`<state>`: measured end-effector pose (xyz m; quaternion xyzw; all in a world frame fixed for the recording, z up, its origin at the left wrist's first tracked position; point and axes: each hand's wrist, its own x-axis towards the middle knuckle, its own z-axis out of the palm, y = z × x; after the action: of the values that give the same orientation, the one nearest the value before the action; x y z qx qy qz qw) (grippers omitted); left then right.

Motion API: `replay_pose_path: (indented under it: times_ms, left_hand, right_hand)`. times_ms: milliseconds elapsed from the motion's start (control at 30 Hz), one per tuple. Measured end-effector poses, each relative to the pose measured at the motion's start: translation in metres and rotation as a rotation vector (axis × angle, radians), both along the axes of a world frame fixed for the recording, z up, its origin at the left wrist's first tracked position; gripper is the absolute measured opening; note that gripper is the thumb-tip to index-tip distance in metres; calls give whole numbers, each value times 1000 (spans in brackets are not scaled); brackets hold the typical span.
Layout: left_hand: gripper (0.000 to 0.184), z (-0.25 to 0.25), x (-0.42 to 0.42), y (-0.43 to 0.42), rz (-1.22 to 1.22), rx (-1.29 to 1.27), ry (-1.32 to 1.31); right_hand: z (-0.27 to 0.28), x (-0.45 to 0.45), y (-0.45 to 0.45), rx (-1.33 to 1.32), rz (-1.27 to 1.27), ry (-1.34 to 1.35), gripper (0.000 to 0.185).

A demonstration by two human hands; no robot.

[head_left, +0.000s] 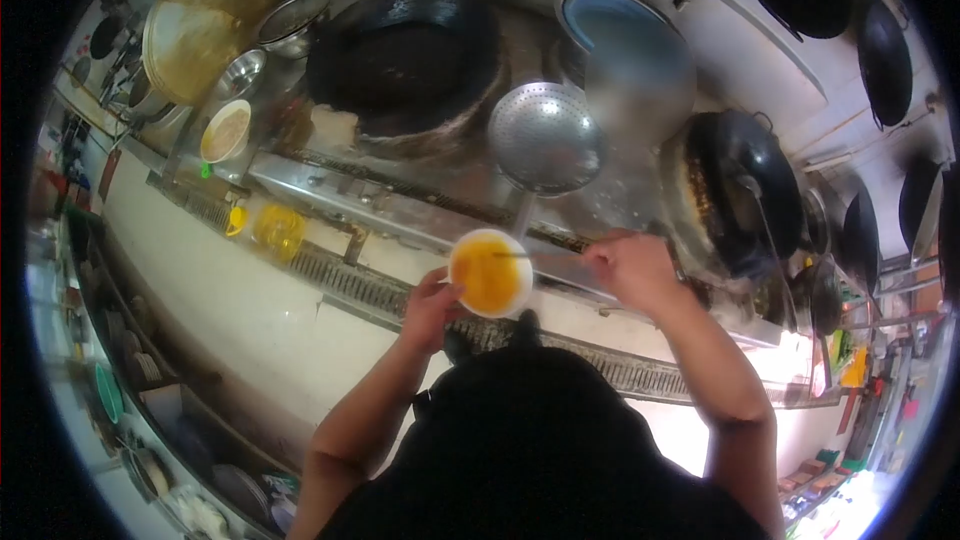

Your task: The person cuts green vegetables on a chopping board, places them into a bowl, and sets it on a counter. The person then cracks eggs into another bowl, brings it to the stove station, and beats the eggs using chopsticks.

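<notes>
A white bowl [490, 273] of yellow-orange liquid, like beaten egg, is held in front of my body. My left hand [433, 310] is closed on the bowl's left side, thumb near the rim. My right hand [632, 270] is closed round thin sticks [550, 257], which look like chopsticks. Their tips dip into the liquid near the bowl's middle. Just beyond the bowl, a round perforated strainer [547, 137] lies on the metal stove top.
A large dark wok [405, 60] is at the back left, another wok [735, 190] at the right. Behind the strainer stands a steaming pot [630, 40]. A bowl [226, 132] and a yellow oil bottle [279, 230] are at the left. Pans [884, 65] hang at the right.
</notes>
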<state>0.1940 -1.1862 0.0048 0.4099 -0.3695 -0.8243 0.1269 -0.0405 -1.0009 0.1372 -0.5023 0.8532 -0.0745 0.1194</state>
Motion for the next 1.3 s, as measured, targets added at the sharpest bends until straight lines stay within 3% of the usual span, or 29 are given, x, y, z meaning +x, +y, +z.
replay_pose_path:
  times_ms: [100, 233, 333, 433, 533, 600, 700, 833, 933, 1033, 1100, 1200, 1300]
  left_hand:
    - [52, -8, 0, -1, -31, -29, 12]
    - [51, -8, -2, 2, -44, 4, 64]
    - [51, -5, -3, 1, -39, 4, 67]
    - [50, 1, -4, 3, -30, -2, 53]
    - [49, 0, -5, 4, -28, -13, 41]
    - [49, -2, -6, 5, -37, -4, 46]
    - [49, -2, -7, 5, -45, -18, 32]
    - [48, -3, -9, 5, -33, -15, 50]
    - [48, 3, -12, 5, -49, -21, 39]
    - [49, -2, -12, 4, -55, -16, 32]
    - [49, -4, -13, 3, -70, -3, 46]
    - [49, -4, -15, 4, -56, -9, 19]
    - [50, -5, -16, 4, -110, 6, 24]
  right_hand:
    - [4, -2, 3, 80, 127, -211, 10]
    - [3, 0, 1, -11, -4, -34, 11]
    - [13, -1, 1, 62, 49, -229, 11]
    - [13, 0, -2, 112, 15, -29, 10]
    - [11, -6, 2, -5, 51, -236, 10]
    - [11, -7, 3, 49, 82, -63, 10]
    - [13, -6, 3, -13, 24, -188, 10]
    - [12, -11, 4, 97, 73, -115, 12]
    - [13, -11, 6, -10, -13, -194, 11]
    - [11, -13, 8, 70, 138, -97, 12]
    - [11, -8, 5, -81, -95, -89, 10]
    - [10, -16, 11, 14, 110, -114, 11]
    - [26, -12, 2, 13, -32, 39, 10]
